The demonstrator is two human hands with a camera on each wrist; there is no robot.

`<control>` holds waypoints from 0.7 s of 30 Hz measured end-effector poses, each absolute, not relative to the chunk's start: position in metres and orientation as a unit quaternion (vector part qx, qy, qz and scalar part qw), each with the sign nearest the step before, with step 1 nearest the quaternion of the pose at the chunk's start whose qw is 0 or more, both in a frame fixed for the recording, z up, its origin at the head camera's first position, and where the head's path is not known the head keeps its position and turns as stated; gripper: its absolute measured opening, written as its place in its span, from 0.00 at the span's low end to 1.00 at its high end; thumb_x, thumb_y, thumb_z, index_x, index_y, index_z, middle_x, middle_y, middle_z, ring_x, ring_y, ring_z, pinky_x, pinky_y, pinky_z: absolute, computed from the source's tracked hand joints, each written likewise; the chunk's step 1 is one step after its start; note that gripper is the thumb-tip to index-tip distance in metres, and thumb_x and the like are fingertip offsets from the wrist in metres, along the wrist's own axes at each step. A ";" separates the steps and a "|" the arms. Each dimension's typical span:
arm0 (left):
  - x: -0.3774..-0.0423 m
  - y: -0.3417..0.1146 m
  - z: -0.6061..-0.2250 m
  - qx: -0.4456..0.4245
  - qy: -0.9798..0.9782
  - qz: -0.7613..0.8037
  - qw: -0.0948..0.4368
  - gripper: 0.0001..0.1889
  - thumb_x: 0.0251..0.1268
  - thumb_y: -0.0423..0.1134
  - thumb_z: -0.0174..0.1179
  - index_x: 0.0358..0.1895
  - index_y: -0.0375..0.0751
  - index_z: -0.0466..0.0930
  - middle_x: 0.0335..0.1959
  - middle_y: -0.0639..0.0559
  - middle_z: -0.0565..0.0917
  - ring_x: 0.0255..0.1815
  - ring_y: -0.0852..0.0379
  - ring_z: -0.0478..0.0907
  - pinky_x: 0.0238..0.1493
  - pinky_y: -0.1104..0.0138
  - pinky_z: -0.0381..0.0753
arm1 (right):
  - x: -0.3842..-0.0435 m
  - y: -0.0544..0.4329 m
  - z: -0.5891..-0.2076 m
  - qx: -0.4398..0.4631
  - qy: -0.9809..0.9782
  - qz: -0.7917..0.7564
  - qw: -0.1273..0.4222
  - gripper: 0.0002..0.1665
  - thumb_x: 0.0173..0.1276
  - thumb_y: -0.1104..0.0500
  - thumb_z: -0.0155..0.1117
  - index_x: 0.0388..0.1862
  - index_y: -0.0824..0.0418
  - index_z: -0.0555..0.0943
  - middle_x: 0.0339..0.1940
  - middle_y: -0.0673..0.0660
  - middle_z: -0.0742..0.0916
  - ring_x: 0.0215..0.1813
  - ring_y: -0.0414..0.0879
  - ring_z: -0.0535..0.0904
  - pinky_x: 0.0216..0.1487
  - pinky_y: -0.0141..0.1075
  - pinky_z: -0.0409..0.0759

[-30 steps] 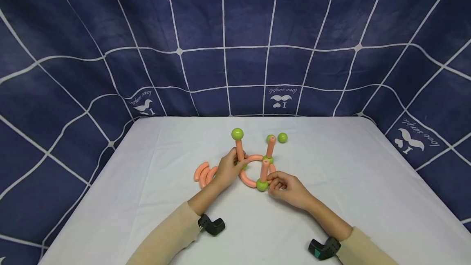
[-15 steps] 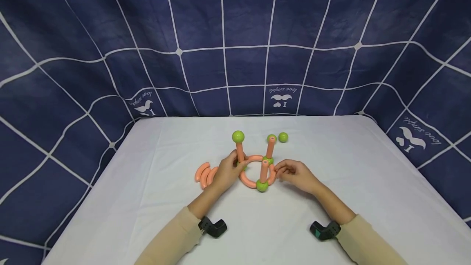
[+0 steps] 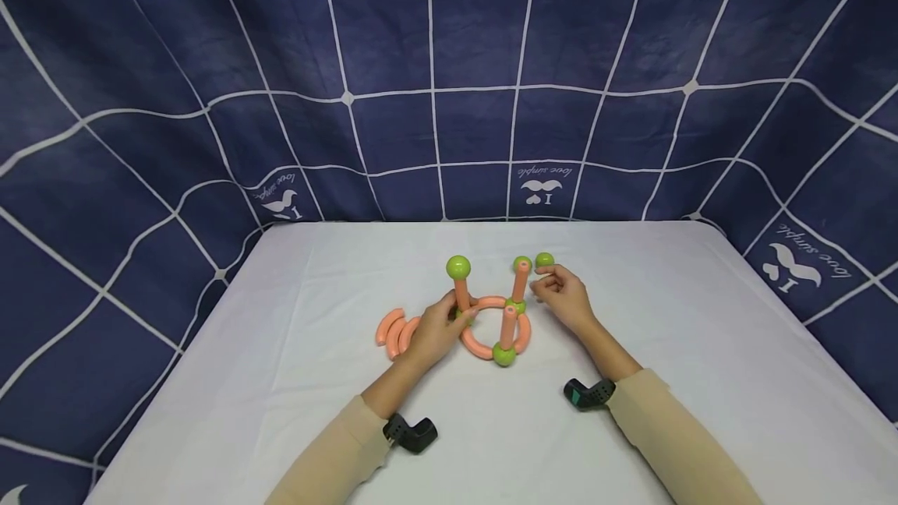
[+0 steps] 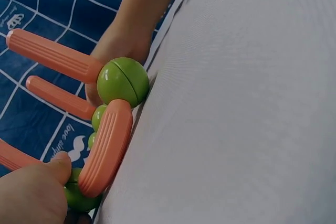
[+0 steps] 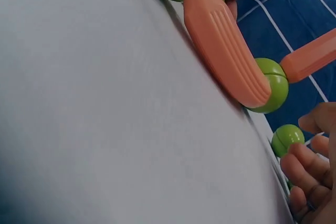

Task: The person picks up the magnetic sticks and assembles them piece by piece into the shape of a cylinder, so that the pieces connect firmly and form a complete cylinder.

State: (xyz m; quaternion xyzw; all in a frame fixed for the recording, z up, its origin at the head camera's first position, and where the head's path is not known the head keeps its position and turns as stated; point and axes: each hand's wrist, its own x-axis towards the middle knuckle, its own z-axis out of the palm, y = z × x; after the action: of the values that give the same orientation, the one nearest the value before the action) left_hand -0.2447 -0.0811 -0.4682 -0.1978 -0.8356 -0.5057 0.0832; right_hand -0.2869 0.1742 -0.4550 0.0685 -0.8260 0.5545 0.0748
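Note:
A ring of curved orange rods (image 3: 477, 345) joined by green balls lies on the white table, with 3 straight orange rods standing up from it. The left upright rod (image 3: 461, 294) carries a green ball (image 3: 458, 267) on top. My left hand (image 3: 436, 330) grips the green ball (image 4: 79, 198) at that rod's foot, thumb on its side. My right hand (image 3: 567, 298) is beyond the ring's right side, fingers loosely bent and holding nothing. Its fingertips are near two loose green balls, one (image 3: 522, 263) behind the far upright rod (image 3: 521, 283), the other (image 3: 544, 259) farther right.
Several loose curved orange rods (image 3: 390, 327) lie left of the ring, partly behind my left forearm. A dark blue curtain with white grid lines (image 3: 470, 127) hangs behind the table (image 3: 316, 287). Each wrist wears a black camera, such as the one on the right (image 3: 588, 394).
My right hand has left the front right of the ring and moved away from me, up to the loose green balls. My left hand keeps its grip on the ring's left side.

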 end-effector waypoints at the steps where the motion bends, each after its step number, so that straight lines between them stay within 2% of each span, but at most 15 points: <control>1: -0.245 -0.081 -0.468 -0.199 -0.837 -0.503 0.083 0.10 0.70 0.40 0.60 0.48 0.41 0.78 0.44 0.50 0.85 0.45 0.56 0.80 0.46 0.62 0.79 | -0.289 0.172 -0.456 0.065 -0.827 0.553 0.079 0.20 0.64 0.65 0.66 0.54 0.71 0.76 0.35 0.62 0.85 0.29 0.41 0.80 0.30 0.28 0.78; 8: -0.243 -0.082 -0.468 -0.208 -0.851 -0.477 0.075 0.14 0.72 0.43 0.56 0.55 0.43 0.76 0.52 0.49 0.83 0.55 0.52 0.79 0.53 0.57 0.78 | -0.310 0.161 -0.457 0.052 -0.873 0.472 0.109 0.27 0.62 0.62 0.68 0.60 0.67 0.75 0.30 0.58 0.83 0.26 0.43 0.75 0.30 0.33 0.74; 13: -0.244 -0.083 -0.467 -0.212 -0.860 -0.459 0.075 0.15 0.73 0.44 0.56 0.57 0.43 0.76 0.54 0.49 0.83 0.56 0.51 0.79 0.56 0.56 0.77 | -0.319 0.159 -0.456 0.057 -0.914 0.386 0.107 0.32 0.60 0.61 0.67 0.64 0.66 0.72 0.27 0.55 0.81 0.26 0.46 0.74 0.31 0.37 0.71; 21: -0.245 -0.082 -0.466 -0.209 -0.870 -0.443 0.064 0.15 0.73 0.44 0.55 0.58 0.44 0.76 0.55 0.50 0.83 0.57 0.52 0.78 0.56 0.56 0.76 | -0.325 0.157 -0.455 0.056 -0.930 0.352 0.089 0.29 0.62 0.60 0.63 0.62 0.66 0.75 0.24 0.55 0.79 0.25 0.46 0.72 0.28 0.36 0.68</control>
State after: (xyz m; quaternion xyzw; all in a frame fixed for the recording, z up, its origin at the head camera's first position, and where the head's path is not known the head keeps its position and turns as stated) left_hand -0.2447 -0.0823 -0.4658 -0.2087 -0.8696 -0.4428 0.0642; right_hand -0.3246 0.1568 -0.4550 0.0559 -0.9302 0.3516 0.0891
